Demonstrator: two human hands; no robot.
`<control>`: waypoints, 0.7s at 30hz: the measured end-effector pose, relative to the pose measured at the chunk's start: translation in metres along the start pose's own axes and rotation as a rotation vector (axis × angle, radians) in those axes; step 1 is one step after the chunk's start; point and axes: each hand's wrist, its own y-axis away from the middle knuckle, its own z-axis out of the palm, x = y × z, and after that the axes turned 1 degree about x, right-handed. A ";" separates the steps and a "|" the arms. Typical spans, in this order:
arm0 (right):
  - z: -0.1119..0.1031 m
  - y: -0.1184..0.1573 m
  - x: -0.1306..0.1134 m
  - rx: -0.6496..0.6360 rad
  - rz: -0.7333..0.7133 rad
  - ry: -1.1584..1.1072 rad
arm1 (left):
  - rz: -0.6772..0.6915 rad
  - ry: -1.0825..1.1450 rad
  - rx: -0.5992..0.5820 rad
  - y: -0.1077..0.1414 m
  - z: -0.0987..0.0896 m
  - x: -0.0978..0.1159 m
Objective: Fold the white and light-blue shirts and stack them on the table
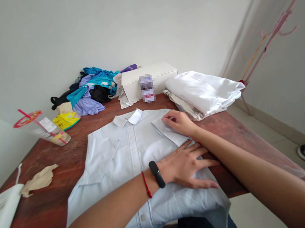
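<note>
A pale button-up shirt [122, 155] lies front up on the table, its collar toward the wall and its lower edge hanging over the near side. The short sleeve on the left lies flat. On the right, the other sleeve [167, 131] is folded inward over the chest. My right hand [180, 122] bends its fingers around the upper edge of that sleeve, close to the shoulder. Spread fingers of my left hand [186, 165] press flat on the shirt's right side, just below the sleeve. A black band and a red string circle my left wrist.
Along the wall are a clothes heap [92, 89], a white box [149, 79] and folded white fabric [199, 90]. A plastic cup [54, 131] lies tipped beside a yellow packet [66, 120]. Crumpled brown paper [40, 180] and a white device [3, 206] are at left.
</note>
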 end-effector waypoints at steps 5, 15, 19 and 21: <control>0.004 0.001 0.009 -0.064 0.040 0.052 | -0.018 0.026 0.010 0.000 0.007 -0.001; 0.018 0.004 0.023 -0.280 -0.065 0.082 | -0.037 0.069 0.034 0.002 0.012 -0.003; 0.021 0.005 0.024 -0.320 -0.041 0.148 | -0.033 0.095 0.054 0.002 0.009 -0.002; 0.020 0.005 0.023 -0.338 -0.036 0.183 | -0.041 0.097 0.055 0.001 0.006 -0.001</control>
